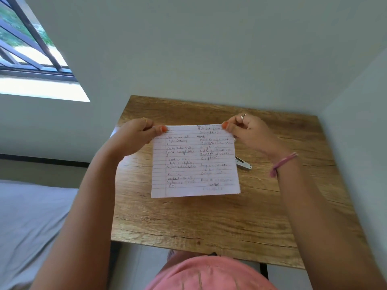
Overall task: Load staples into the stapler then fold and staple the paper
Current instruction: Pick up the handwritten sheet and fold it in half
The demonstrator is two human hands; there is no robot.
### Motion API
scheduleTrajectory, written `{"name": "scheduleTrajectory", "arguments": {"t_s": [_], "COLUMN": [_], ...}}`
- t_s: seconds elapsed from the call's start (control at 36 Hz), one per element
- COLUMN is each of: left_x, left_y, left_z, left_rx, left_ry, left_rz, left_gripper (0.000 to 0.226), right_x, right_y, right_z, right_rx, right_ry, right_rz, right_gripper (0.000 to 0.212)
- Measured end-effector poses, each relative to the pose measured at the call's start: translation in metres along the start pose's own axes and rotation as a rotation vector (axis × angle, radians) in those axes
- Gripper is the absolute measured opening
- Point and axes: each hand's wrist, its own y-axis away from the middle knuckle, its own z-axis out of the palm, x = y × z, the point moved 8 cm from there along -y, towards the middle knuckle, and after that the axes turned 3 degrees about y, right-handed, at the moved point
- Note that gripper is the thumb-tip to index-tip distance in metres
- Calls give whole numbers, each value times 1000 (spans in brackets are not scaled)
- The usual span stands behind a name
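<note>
A lined sheet of paper (194, 162) covered in handwriting hangs in the air over the wooden table (209, 222). My left hand (137, 136) pinches its top left corner between thumb and fingers. At the top right corner my right hand (249, 130) pinches it the same way. The stapler (244, 163) lies on the table behind the sheet's right edge, with only its metal end showing; the rest is hidden by the paper.
The table stands against a pale wall, with another wall close on its right side. A grey bed (31, 222) lies to the left of the table. A barred window (31, 42) is at the upper left.
</note>
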Motion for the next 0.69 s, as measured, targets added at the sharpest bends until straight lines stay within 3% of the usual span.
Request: {"name": "scheduleTrajectory", "arguments": {"t_s": [0.11, 0.25, 0.39, 0.61, 0.69], "left_x": [-14, -45, -77, -102, -108], "left_y": [-8, -16, -22, -22, -25], "left_z": [11, 29, 43, 52, 51], "left_rx": [-105, -173, -70, 89, 106], "left_ry": [285, 379, 415, 428, 385], "left_rz": [-96, -247, -386, -539, -566], "left_gripper": [27, 32, 29, 42, 46], "right_x": [17, 40, 62, 80, 83], "right_y": [-12, -25, -32, -36, -37], "right_z": [16, 41, 67, 83, 85], "right_rx": [-124, -164, -165, -141, -147], "right_ry": [-214, -303, -318, -357, -395], "right_rz": [138, 262, 384, 519, 552], "right_gripper": [21, 24, 17, 39, 25]}}
